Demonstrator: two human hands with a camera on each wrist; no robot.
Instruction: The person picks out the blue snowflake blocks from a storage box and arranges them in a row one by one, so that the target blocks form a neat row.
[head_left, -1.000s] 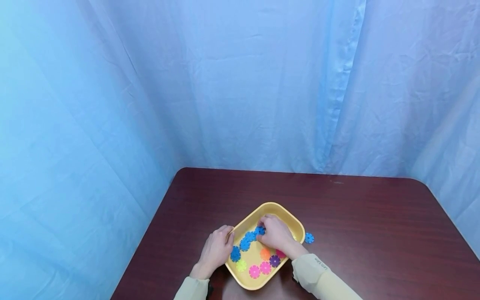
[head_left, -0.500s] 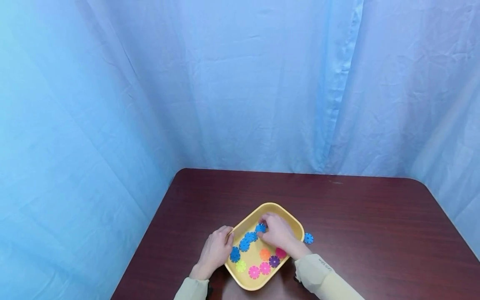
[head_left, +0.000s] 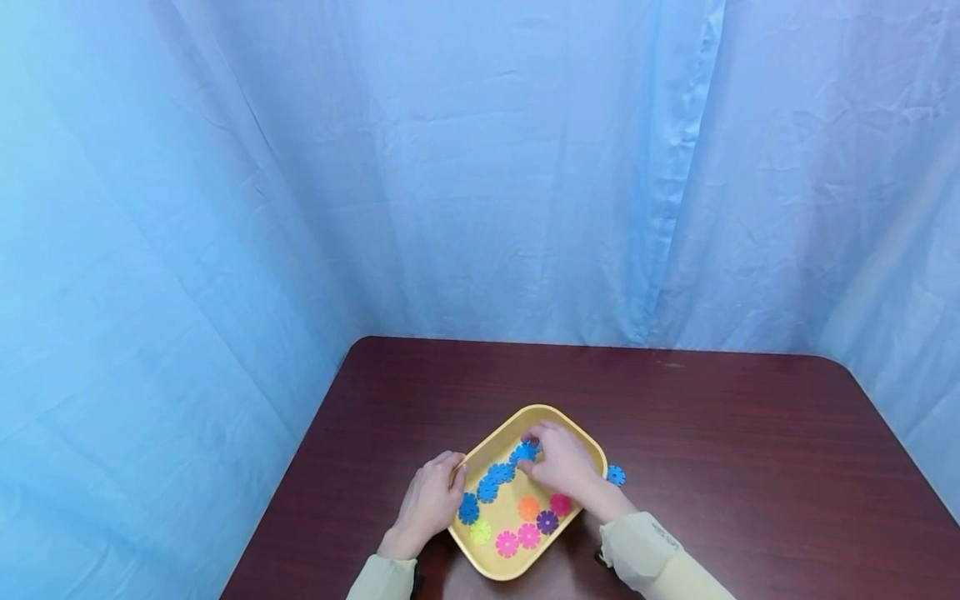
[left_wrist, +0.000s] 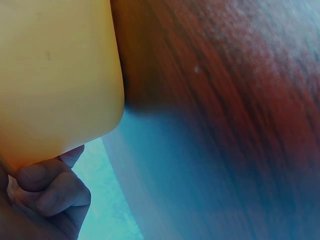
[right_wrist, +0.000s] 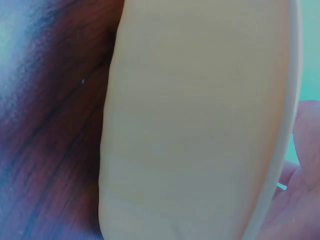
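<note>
In the head view, a yellow plastic tray [head_left: 542, 408] sits at an angle near the table's front. My left hand [head_left: 431, 504] grips its left rim; the left wrist view shows curled fingers [left_wrist: 55, 192] against the tray's underside corner. My right hand [head_left: 564, 458] reaches over the right wall into the tray, thumb and fingers curled about a blue notched snowflake disc [head_left: 522, 453]. Its exact hold is partly hidden, and the tray wall [right_wrist: 200, 120] fills most of the right wrist view. More blue discs [head_left: 487, 489] form a line along the left wall.
Pink discs [head_left: 507, 544], a purple disc [head_left: 547, 522], an orange disc [head_left: 528, 507] and a yellow-green disc [head_left: 481, 532] lie in the tray. One blue disc [head_left: 617, 475] is outside it, on the dark red table [head_left: 712, 433]. Blue curtains [head_left: 487, 183] surround the table.
The right hand has shifted slightly right and away from me inside the tray, and the blue disc at its fingers has moved with it. The left hand keeps its grip on the rim.
</note>
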